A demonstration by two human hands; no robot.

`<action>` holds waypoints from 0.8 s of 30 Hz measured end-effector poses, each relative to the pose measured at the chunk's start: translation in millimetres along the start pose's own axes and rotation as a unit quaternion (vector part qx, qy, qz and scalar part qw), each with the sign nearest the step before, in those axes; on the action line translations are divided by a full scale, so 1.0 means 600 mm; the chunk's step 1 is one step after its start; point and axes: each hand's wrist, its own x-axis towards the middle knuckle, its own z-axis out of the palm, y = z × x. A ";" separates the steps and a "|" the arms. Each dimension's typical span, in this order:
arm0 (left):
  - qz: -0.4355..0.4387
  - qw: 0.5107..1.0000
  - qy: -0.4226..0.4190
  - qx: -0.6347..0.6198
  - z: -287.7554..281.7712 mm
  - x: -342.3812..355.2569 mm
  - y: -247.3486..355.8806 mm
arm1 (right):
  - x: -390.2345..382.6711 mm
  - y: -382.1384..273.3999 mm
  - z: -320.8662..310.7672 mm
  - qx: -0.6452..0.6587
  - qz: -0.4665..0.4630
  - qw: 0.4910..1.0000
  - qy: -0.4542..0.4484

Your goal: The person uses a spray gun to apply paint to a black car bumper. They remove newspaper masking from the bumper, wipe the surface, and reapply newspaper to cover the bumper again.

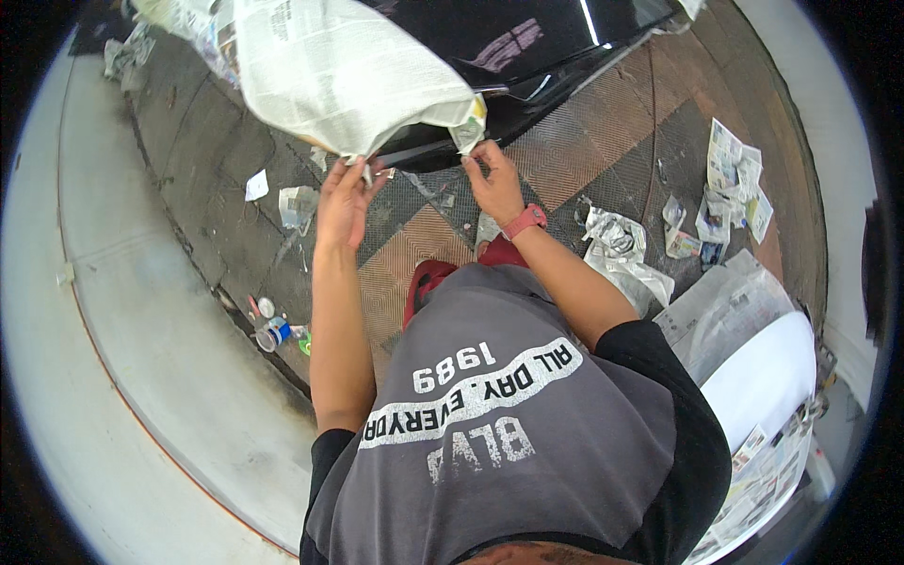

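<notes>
A large sheet of newspaper (pixel 348 71) hangs over the end of a glossy black car (pixel 428 28). My left hand (pixel 346 200) pinches the sheet's lower edge between thumb and fingers. At another corner of the same sheet, to the right, my right hand (pixel 493 179) grips the paper with thumb and forefinger. Between my two hands the edge sags in a curve, and part of the black bodywork shows beneath it. The paper covers the car's left side in this view, while the right side is bare and reflects light.
Crumpled newspaper (pixel 621 240) and more sheets (pixel 733 179) lie on the floor at the right. A white panel (pixel 767 372) with newspaper under it stands at the lower right. By the left wall (pixel 122 311) lies a blue-labelled can (pixel 273 334) among litter.
</notes>
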 end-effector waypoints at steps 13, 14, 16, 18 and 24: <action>-0.045 0.995 -0.078 0.039 0.012 0.033 -0.013 | -0.067 -0.103 0.141 0.026 -0.026 0.995 -0.093; -0.048 0.995 -0.089 0.023 0.003 0.036 -0.011 | -0.077 -0.117 0.159 0.024 -0.029 0.994 -0.104; -0.050 0.995 -0.084 -0.021 -0.024 0.041 -0.002 | -0.091 -0.146 0.197 0.024 -0.034 0.991 -0.125; -0.052 0.995 -0.083 -0.019 -0.055 0.043 0.010 | -0.098 -0.175 0.230 -0.017 -0.060 0.993 -0.099; -0.052 0.995 -0.047 -0.076 -0.199 0.023 0.084 | -0.147 -0.261 0.343 -0.122 -0.143 0.971 -0.147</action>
